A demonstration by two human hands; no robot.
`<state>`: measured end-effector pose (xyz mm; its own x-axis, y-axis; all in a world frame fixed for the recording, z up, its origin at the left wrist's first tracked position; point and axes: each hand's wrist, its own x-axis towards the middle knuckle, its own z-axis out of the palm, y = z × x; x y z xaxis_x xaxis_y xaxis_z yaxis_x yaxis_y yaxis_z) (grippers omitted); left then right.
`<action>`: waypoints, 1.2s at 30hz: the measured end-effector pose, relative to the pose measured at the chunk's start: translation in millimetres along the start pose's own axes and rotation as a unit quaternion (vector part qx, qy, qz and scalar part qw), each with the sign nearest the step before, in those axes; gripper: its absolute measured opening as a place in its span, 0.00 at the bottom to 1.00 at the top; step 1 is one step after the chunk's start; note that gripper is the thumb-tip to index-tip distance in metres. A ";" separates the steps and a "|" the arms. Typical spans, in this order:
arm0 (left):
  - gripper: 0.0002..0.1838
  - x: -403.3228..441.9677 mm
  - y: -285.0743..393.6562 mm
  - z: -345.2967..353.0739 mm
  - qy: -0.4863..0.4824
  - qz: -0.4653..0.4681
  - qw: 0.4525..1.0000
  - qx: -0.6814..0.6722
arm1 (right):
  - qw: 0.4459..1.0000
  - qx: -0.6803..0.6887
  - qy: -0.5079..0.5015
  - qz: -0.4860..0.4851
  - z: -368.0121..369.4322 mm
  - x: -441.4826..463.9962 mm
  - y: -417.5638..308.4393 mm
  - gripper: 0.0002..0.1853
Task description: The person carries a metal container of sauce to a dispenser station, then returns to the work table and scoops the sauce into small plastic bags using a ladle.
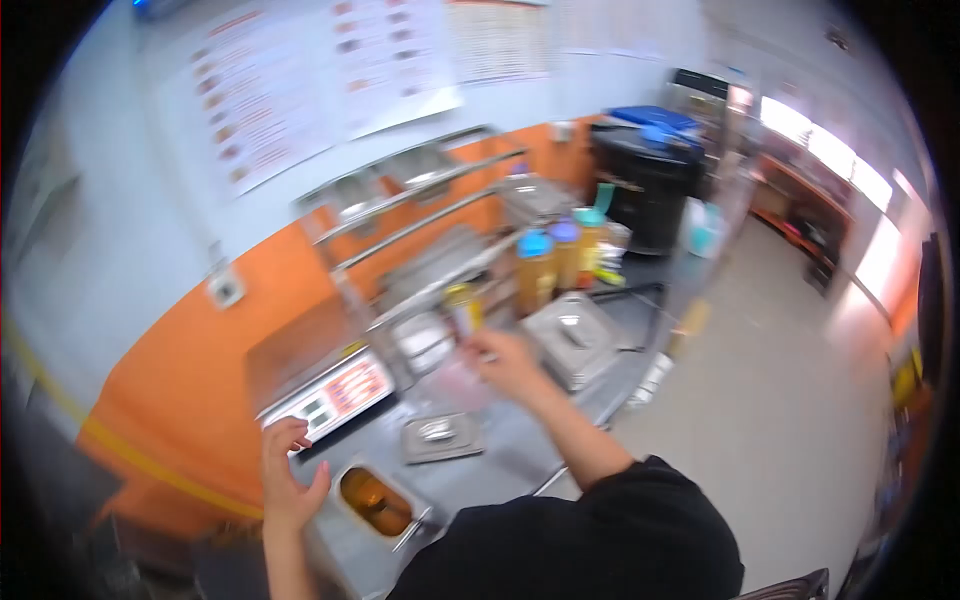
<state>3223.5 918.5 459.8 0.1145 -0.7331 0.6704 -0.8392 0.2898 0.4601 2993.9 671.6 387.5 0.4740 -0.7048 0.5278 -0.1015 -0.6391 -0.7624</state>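
My left hand [290, 480] is raised with thumb and fingers apart, holding nothing. It is beside the front of a digital scale [335, 398] and above a steel pan [378, 502] of orange-brown content with a utensil handle sticking out. Over the counter, my right hand [505, 362] reaches forward, its fingers curled together and blurred. A pinkish, see-through sheet or bag [458, 384] shows just below those fingers; whether they grip it is unclear. Just beyond stands a yellow-labelled container [463, 308]. A small steel lid [442, 438] lies between my hands.
A larger lidded steel pan [572, 340] is right of my right hand. Squeeze bottles with blue and purple caps [536, 262] stand behind it, near a big black bin [650, 185]. A metal rack [420, 185] runs along the orange wall. Open floor [740, 430] lies to the right.
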 end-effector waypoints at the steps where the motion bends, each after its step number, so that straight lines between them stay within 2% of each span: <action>1: 0.29 19.8 1.4 19.0 -0.065 -0.012 0.997 -0.033 | 0.998 0.057 0.005 -0.038 5.0 -1.8 0.4 0.09; 3: 0.41 52.1 19.7 62.0 -0.167 0.007 0.983 -0.083 | 0.997 0.070 0.002 -0.028 0.8 -8.7 -18.5 0.11; 4: 0.53 60.4 34.6 82.4 -0.215 -0.008 0.976 -0.030 | 0.996 0.079 0.014 -0.037 -5.0 -11.2 -24.3 0.10; 5: 0.57 66.7 49.0 98.8 -0.246 0.013 0.969 0.019 | 0.996 0.072 0.030 -0.035 -17.2 -15.1 -32.1 0.10; 7: 0.55 66.7 62.4 136.0 -0.255 -0.007 0.967 -0.007 | 0.992 0.108 -0.047 -0.042 -34.8 -22.1 -48.3 0.10; 8: 0.55 63.9 64.2 153.4 -0.262 -0.001 0.965 -0.008 | 0.993 0.091 -0.041 -0.067 -41.8 -26.8 -48.3 0.10; 9: 0.54 60.7 63.8 171.2 -0.214 -0.024 0.973 -0.086 | 0.993 0.091 -0.034 -0.062 -50.6 -30.6 -48.7 0.10; 10: 0.53 56.4 64.6 182.8 -0.166 -0.052 0.971 -0.162 | 0.993 0.112 -0.029 -0.038 -59.5 -36.0 -49.6 0.09; 11: 0.53 56.7 67.4 189.3 -0.176 -0.057 0.969 -0.161 | 0.990 0.136 -0.027 -0.011 -67.3 -42.4 -50.0 0.09; 12: 0.52 61.0 70.3 194.6 -0.186 -0.015 0.972 -0.141 | 0.993 0.115 -0.008 -0.002 -75.5 -48.6 -49.2 0.09; 13: 0.51 63.8 72.5 198.0 -0.195 0.022 0.973 -0.118 | 0.996 0.055 0.012 -0.067 -85.7 -52.2 -45.0 0.09; 14: 0.50 69.0 80.3 198.8 -0.221 0.018 0.973 -0.057 | 0.991 0.001 0.029 -0.131 -94.8 -54.8 -39.4 0.09; 15: 0.50 71.3 84.6 200.2 -0.231 -0.004 0.972 -0.046 | 0.993 -0.028 0.023 -0.115 -103.9 -59.5 -36.4 0.09; 17: 0.44 74.9 90.0 206.2 -0.185 0.163 0.968 0.050 | 0.994 -0.043 0.005 -0.099 -113.7 -70.4 -30.4 0.10; 19: 0.45 75.6 95.7 216.3 -0.199 0.167 0.963 0.066 | 0.994 -0.095 -0.001 -0.055 -120.4 -77.9 -23.2 0.13; 23: 0.45 79.6 104.3 240.8 -0.221 0.198 0.950 0.094 | 0.997 -0.057 -0.054 -0.003 -124.7 -88.0 1.7 0.16; 25: 0.45 78.4 107.3 252.0 -0.236 0.200 0.946 0.096 | 0.997 0.056 -0.060 -0.007 -119.5 -95.4 19.4 0.13; 29: 0.45 77.2 114.0 268.6 -0.256 0.218 0.934 0.123 | 0.997 0.029 -0.069 -0.007 -120.9 -106.8 39.5 0.13; 31: 0.46 77.9 118.2 272.5 -0.263 0.232 0.927 0.136 | 0.983 0.124 -0.134 0.025 -124.3 -108.0 44.6 0.13; 32: 0.46 78.6 120.3 274.2 -0.265 0.246 0.920 0.148 | 0.982 0.126 -0.135 0.026 -128.1 -107.5 49.0 0.13; 36: 0.46 86.9 123.4 279.1 -0.271 0.204 0.935 0.104 | 0.980 0.152 -0.118 0.052 -148.9 -103.0 55.2 0.14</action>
<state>2981.5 718.8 412.3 -0.4768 -0.8077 0.3469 -0.8457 0.5291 0.0695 2809.3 663.0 346.8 0.6681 -0.6469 0.3678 0.0890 -0.4212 -0.9026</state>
